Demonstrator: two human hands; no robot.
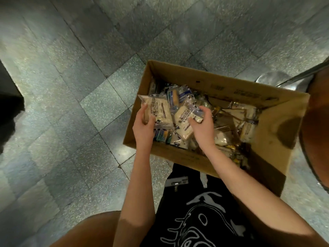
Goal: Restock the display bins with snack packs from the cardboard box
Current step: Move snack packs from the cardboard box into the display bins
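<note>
Step in hand: drawing stock. The cardboard box (231,88) sits on the floor (71,86), centre-right of frame, part-full of snack packs (247,129). The left hand (143,125) has its grip curled round a pale pack (158,111) at the box's left side. The right hand (203,125) pinches a second pack (184,122) just beside it. Display bins are not in view. Next move, as judged: lift both packs clear without snagging neighbours, then locate the bins.

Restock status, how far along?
Done: nothing to show, no display bins in frame. In hand: left grip holds one snack pack, right grip holds a second pack, both over the open cardboard box. Left: many loose packs in the box to shelve.
</note>
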